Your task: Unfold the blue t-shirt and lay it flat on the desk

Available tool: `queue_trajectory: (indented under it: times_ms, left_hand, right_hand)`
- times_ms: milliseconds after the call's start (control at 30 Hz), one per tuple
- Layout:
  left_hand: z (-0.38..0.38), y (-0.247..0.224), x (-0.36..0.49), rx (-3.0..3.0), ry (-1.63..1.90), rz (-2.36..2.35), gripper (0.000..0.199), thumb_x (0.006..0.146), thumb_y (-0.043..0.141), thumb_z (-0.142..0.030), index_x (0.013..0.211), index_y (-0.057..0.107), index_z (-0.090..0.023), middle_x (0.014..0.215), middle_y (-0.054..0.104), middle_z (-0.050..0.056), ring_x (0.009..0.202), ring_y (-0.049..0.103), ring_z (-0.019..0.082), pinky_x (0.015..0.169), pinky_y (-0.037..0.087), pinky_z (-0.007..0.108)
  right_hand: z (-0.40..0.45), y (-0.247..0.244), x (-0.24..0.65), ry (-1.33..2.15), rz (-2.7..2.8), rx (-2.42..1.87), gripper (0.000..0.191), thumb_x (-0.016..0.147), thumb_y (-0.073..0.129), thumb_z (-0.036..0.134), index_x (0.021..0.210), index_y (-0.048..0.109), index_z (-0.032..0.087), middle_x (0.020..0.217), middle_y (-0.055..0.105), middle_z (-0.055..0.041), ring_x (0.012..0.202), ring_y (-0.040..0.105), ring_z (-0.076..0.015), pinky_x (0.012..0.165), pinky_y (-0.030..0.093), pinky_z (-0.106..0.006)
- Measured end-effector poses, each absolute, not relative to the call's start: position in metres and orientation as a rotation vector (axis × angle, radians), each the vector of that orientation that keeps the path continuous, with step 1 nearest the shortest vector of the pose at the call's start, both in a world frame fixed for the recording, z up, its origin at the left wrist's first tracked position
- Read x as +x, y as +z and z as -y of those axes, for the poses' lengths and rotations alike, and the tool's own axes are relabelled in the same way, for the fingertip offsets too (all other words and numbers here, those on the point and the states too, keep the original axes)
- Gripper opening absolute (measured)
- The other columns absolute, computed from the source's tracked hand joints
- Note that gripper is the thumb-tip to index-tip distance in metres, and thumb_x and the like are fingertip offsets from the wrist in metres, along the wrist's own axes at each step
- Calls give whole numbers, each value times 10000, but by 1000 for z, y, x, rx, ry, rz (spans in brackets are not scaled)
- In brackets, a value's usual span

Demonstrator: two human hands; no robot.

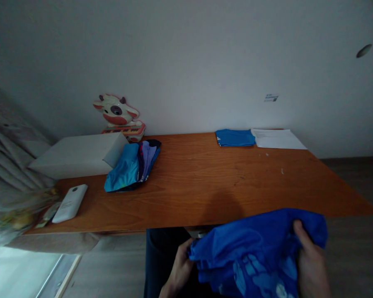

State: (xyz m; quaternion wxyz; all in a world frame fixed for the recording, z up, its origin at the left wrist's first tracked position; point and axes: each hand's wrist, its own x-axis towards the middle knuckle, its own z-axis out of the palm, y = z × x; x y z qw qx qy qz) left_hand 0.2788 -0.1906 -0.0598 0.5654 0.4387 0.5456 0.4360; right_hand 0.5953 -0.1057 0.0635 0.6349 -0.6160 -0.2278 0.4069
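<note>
A crumpled blue garment with a lighter blue print hangs in front of me, below the near edge of the wooden table. My left hand grips its left edge. My right hand grips its right side, thumb on top. Both hands are below and in front of the table, not over it.
On the table lie a pile of blue and purple clothes, a folded blue cloth, white paper, a white box and a white device. A cow-shaped toy keyboard stands against the wall. A curtain hangs at left.
</note>
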Motion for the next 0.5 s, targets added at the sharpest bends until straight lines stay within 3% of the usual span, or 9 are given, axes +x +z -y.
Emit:
queue_trajectory:
  times_ms: [200, 333, 400, 500]
  left_hand:
    - [190, 2, 245, 988, 1150, -1328, 373, 898, 726, -524, 858, 714, -153, 810, 648, 33, 783, 567, 172, 730, 478, 252]
    - [201, 26, 254, 1106, 1146, -1451, 381, 806, 821, -507, 987, 773, -176, 922, 726, 75, 859, 657, 219, 797, 547, 301]
    - [203, 34, 264, 1203, 1124, -1480, 378, 789, 837, -458, 1047, 778, -189, 965, 741, 89, 875, 677, 231, 815, 566, 321]
    - [199, 44, 279, 1313, 1127, -1508, 320, 785, 820, -387, 1039, 777, -198, 968, 744, 89, 872, 674, 228, 812, 567, 321]
  right_hand:
    - [96, 58, 578, 701, 976, -1341, 637, 839, 813, 394, 1422, 592, 262, 1403, 669, -95, 1321, 615, -307, 1158, 458, -529]
    - [129, 53, 541, 956, 1687, -1193, 708, 878, 772, 402, 1527, 511, 292, 1545, 571, -128, 1444, 514, -326, 1193, 423, -514]
    - [143, 55, 519, 1058, 2061, -1105, 663, 855, 788, 385, 1477, 581, 290, 1493, 624, -119, 1400, 558, -329, 1163, 455, -480]
    - [151, 60, 494, 1080, 2335, -1068, 261, 917, 682, 303, 1160, 756, 246, 1111, 791, -88, 1068, 731, -278, 989, 543, -385]
